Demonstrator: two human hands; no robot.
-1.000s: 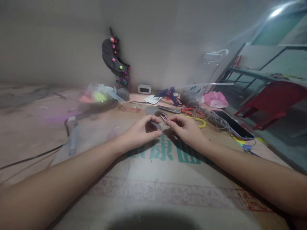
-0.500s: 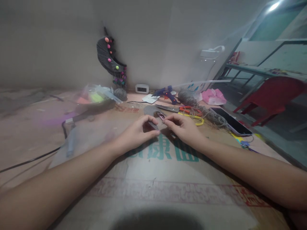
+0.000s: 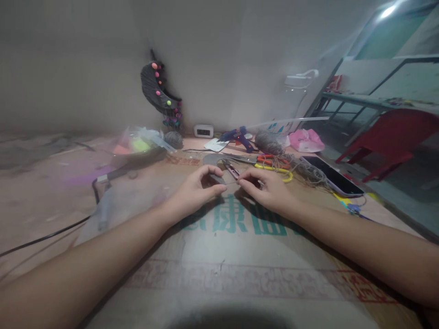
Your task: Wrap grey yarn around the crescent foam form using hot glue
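My left hand [image 3: 202,187] is closed in a pinch on a small flat grey piece [image 3: 218,179], mostly covered by the fingers. A thin grey strand [image 3: 231,183], which looks like yarn, runs from it to my right hand [image 3: 262,185], whose thumb and forefinger pinch its end. Just beyond the fingertips lies a pink utility knife [image 3: 232,171]. Behind that, a curved grey shape [image 3: 212,158] rests on the printed cardboard [image 3: 219,251]. Scissors with yellow handles [image 3: 286,176] lie beyond my right hand, with orange-handled ones [image 3: 270,160] beside them.
A blue glue gun [image 3: 240,136], grey yarn [image 3: 308,171] and a phone [image 3: 331,176] lie at the back and right. A bowl [image 3: 140,155] of bright pieces stands at left. A decorated crescent [image 3: 151,89] hangs on the wall near a small clock [image 3: 203,131].
My hands have drawn slightly apart, and the thin strand now shows stretched between them. The pink knife is less covered. The whole view has shifted a little.
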